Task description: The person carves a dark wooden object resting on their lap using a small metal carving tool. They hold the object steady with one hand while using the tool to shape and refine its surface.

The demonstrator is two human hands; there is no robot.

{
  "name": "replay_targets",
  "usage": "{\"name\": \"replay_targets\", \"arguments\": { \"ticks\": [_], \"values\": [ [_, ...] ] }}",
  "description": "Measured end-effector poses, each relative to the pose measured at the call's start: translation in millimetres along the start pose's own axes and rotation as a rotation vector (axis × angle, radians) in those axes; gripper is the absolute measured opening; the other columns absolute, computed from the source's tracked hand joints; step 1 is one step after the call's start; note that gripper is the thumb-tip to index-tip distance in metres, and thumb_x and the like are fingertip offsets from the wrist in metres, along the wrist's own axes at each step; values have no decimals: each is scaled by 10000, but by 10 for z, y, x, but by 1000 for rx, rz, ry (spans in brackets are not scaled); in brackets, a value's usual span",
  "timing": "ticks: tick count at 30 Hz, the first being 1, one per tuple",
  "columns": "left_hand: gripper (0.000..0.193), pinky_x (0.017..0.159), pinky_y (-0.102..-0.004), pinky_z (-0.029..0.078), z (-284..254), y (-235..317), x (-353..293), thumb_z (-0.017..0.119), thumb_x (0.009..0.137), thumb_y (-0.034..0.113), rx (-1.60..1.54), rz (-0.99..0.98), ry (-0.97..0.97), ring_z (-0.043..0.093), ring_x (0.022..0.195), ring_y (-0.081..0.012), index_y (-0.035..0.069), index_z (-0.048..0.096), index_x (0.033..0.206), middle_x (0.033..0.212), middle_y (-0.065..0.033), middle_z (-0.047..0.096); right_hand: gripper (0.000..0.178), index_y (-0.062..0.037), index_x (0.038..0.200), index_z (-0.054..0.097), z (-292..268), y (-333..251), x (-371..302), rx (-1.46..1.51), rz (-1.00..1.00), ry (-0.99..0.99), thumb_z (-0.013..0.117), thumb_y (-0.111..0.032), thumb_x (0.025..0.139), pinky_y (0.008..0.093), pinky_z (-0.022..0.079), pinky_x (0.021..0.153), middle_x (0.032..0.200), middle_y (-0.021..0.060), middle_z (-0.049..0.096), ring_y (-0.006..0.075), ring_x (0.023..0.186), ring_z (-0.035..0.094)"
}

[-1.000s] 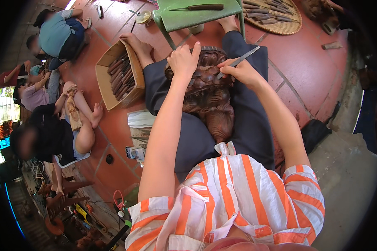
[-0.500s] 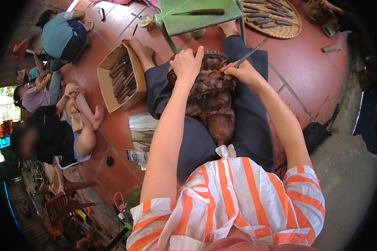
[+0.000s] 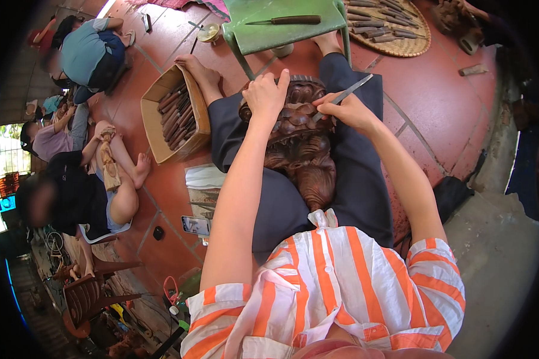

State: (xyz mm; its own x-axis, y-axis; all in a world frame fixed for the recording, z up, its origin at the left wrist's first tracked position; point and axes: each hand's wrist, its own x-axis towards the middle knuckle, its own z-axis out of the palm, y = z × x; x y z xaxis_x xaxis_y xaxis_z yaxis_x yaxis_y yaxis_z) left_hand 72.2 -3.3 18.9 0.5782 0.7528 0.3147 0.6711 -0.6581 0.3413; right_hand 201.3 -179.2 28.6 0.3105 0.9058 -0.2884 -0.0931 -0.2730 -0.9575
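Note:
A dark brown wood carving (image 3: 316, 164) with rounded, bulging relief lies between my legs. My left hand (image 3: 266, 94) is closed over its upper left edge, fingers bent and thumb pointing away from me. In my right hand (image 3: 348, 111) a slim, flat grey metal file (image 3: 354, 88) is pinched. Its lower end meets the rounded relief at the carving's right side, and its other end sticks out up and right past my fingers. The exact contact point is partly hidden by my fingers.
Ahead stands a green plastic stool (image 3: 281, 36) bearing a wooden-handled knife (image 3: 287, 20). A cardboard box (image 3: 156, 128) of wooden-handled tools sits left; a woven tray (image 3: 422, 43) holds several more. A phone (image 3: 196, 225) lies left of my knee. Several people (image 3: 93, 54) sit farther left.
The file's outer end has swung slightly, and its broad face shows more now. My right hand has shifted a little down and left. My left hand stays on the carving.

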Motion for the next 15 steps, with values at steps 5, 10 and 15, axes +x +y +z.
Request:
{"name": "replay_targets", "arguments": {
  "ticks": [5, 10, 15],
  "values": [
    [542, 732, -563, 484, -6, 1, -9, 520, 909, 505, -11, 9, -15, 665, 810, -400, 13, 696, 764, 847, -183, 696, 328, 53, 1065, 676, -62, 29, 3, 5, -26, -45, 661, -189, 845, 247, 458, 667, 862, 51, 658, 106, 779, 594],
    [537, 746, -550, 488, -24, -4, -1, 531, 904, 510, 0, -16, -27, 665, 823, -404, 16, 702, 781, 851, -190, 697, 310, 44, 1031, 685, 24, -68, -53, 14, 12, -35, 680, -193, 831, 250, 453, 611, 849, 62, 670, 100, 749, 596],
    [589, 761, -529, 494, -79, 53, -3, 589, 835, 605, -6, 13, -74, 669, 856, -387, 29, 708, 824, 874, -176, 700, 253, 33, 1008, 702, -96, 122, 3, 43, -93, -60, 657, -161, 852, 255, 469, 650, 898, 67, 679, 104, 763, 595]
  ]
}}
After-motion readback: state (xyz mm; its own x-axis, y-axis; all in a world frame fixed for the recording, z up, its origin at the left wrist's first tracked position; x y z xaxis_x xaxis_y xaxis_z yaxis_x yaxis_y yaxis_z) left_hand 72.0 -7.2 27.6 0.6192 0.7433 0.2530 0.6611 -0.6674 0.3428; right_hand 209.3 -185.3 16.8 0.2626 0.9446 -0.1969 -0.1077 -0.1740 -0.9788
